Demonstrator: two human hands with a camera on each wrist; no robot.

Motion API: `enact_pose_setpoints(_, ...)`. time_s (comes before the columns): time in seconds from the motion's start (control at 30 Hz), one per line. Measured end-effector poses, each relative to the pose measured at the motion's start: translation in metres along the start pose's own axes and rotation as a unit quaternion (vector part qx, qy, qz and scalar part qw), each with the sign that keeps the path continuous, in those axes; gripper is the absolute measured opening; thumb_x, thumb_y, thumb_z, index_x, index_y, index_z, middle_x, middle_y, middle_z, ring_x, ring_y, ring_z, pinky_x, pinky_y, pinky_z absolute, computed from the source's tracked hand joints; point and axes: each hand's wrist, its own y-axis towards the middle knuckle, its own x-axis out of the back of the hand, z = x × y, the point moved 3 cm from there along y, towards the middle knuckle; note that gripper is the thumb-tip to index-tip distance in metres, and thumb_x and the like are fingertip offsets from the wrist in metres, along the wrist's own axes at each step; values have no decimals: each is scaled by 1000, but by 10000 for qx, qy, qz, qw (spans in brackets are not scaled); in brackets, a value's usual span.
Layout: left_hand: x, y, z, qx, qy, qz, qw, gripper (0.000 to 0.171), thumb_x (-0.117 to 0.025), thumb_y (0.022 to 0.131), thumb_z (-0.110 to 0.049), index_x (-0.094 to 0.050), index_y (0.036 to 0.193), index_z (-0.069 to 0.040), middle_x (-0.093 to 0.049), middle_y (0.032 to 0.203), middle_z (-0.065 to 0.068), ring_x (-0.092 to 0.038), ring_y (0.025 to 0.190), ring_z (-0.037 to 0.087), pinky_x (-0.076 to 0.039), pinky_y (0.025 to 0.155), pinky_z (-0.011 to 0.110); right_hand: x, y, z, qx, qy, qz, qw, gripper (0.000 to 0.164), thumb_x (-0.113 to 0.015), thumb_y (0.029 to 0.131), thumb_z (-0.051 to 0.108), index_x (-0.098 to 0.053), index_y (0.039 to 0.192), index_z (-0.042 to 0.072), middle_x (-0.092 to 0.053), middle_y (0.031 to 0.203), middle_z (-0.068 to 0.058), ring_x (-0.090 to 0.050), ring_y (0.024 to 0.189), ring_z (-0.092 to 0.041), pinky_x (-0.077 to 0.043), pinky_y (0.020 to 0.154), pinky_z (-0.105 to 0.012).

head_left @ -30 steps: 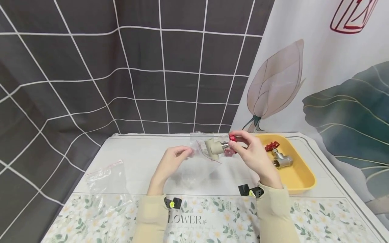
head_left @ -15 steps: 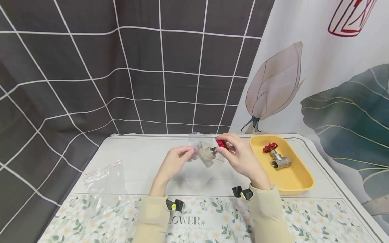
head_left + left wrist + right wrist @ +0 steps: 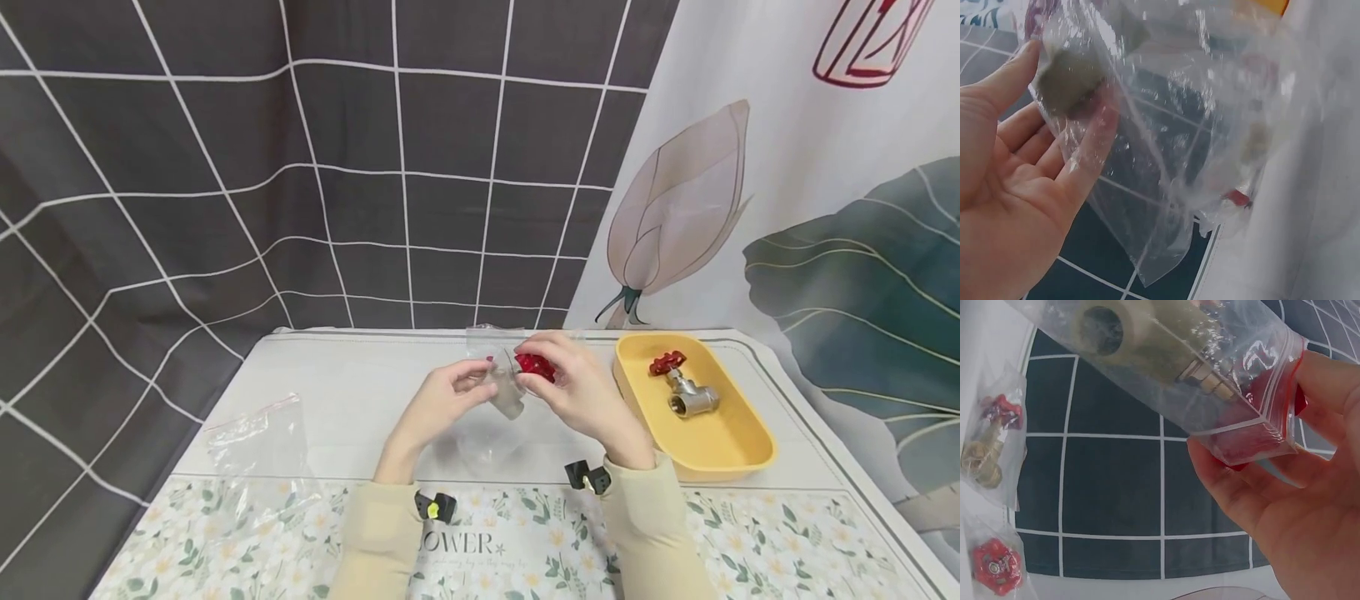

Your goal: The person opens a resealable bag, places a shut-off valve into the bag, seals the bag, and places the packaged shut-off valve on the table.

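Observation:
A beige-bodied valve (image 3: 507, 400) with a red handwheel (image 3: 536, 367) sits mostly inside a clear zip bag (image 3: 1260, 422). My right hand (image 3: 588, 392) grips the handwheel at the bag's red-lined mouth. In the right wrist view, the body's round opening (image 3: 1102, 330) and metal stem (image 3: 1207, 381) show through the plastic. My left hand (image 3: 441, 404) holds the bag from the other side. Its thumb and fingers (image 3: 1019, 72) are around the plastic beside the valve body, one finger appearing behind or within the film.
A yellow tray (image 3: 738, 454) on the right holds a silver valve (image 3: 692, 400) with a red wheel. At left lies another clear bag (image 3: 258, 450). Behind the hands are a bagged brass valve (image 3: 986, 456) and a bagged red handwheel (image 3: 997, 565).
My right hand has moved left and carried the valve into the bag, body first. The left hand has stayed nearly in place, with its fingers shifting on the bag.

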Motion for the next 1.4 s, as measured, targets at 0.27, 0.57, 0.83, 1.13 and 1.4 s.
enact_pose_setpoints(0.27,-7,1,-1,-34,193,-382,9991,42,-70,92,-24,-62,127,-3,-67,119,11,-66,105,24,-52,92,36,-4,0,5,-230,-110,188,9995,37,-81,82,14,-69,115,6,-64,117,-6,-61,106,-21,-55,81,-35)
enact_pose_setpoints(0.57,-12,6,4,-466,-39,-960,9943,26,-68,93,-20,-71,114,-5,-70,114,7,-65,109,21,-50,96,33,-2,0,10,-314,-333,124,9989,37,-82,80,13,-69,113,4,-64,113,-8,-62,103,-23,-56,80,-35)
enact_pose_setpoints(0.83,-16,6,0,-554,-136,-813,9951,29,-65,95,-16,-68,118,0,-66,122,14,-59,118,27,-48,96,30,-3,2,14,-162,-503,100,9986,38,-85,76,11,-69,110,4,-68,110,-8,-62,105,-24,-54,85,-39)
enact_pose_setpoints(1.13,-18,5,2,-435,-124,-423,9981,37,-60,98,-13,-57,130,7,-59,129,21,-56,121,33,-47,99,36,-10,3,13,-164,-288,69,9994,46,-87,74,13,-67,114,1,-68,109,-9,-64,98,-22,-56,79,-34)
enact_pose_setpoints(1.4,-16,7,2,-274,-841,-301,9956,36,-56,98,-6,-54,131,9,-64,120,24,-65,107,29,-52,93,34,-15,4,11,12,0,24,10000,50,-88,72,9,-66,116,-1,-69,109,-11,-66,95,-22,-56,78,-37)
